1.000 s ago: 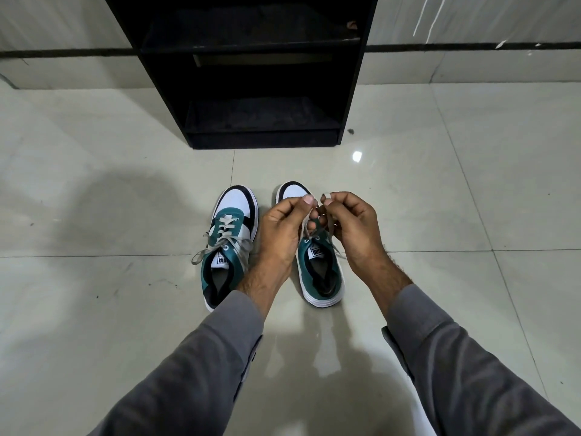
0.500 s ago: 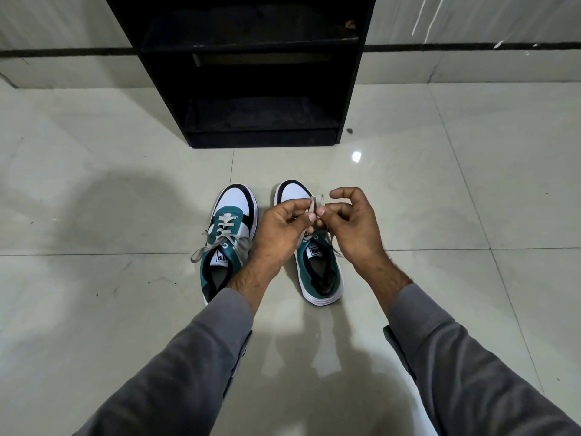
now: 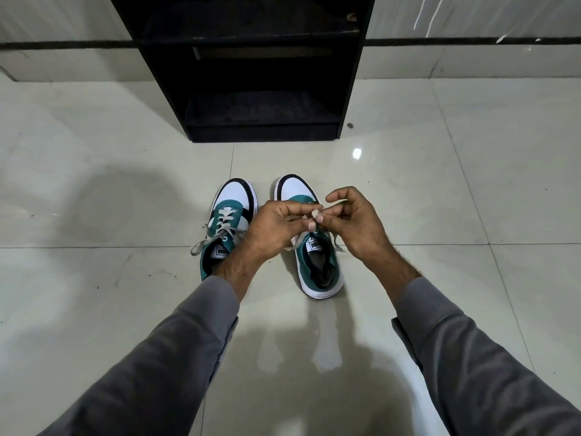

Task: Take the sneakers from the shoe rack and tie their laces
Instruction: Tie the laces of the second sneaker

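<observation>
Two sneakers stood side by side on the pale, glossy floor tiles [image 3: 440, 199], toes pointing toward a black shoe rack [image 3: 251, 89] set against a light wall with a dark stripe running along it. Both rack shelves in sight looked dark and bare. A ceiling light left a small bright spot on the tile to the right of the rack, and the person's shadow fell across the floor on the left.

Above the right sneaker [image 3: 317, 262], both hands met over its laces [image 3: 297, 239]. The left hand [image 3: 276, 228] was curled, thumb and fingertips pinched on a pale strand of lace near the tongue. The right hand [image 3: 355, 221] was half closed, its thumb and forefinger pressed to the same bit of lace, the other fingers bent loosely above; one free end trailed down the shoe's right side to the tile. Grey sleeves [image 3: 188, 357] covered both forearms.

Beside it, the left sneaker [image 3: 226, 228] sat untouched, its laces crossed but loose, ends hanging over the side.
</observation>
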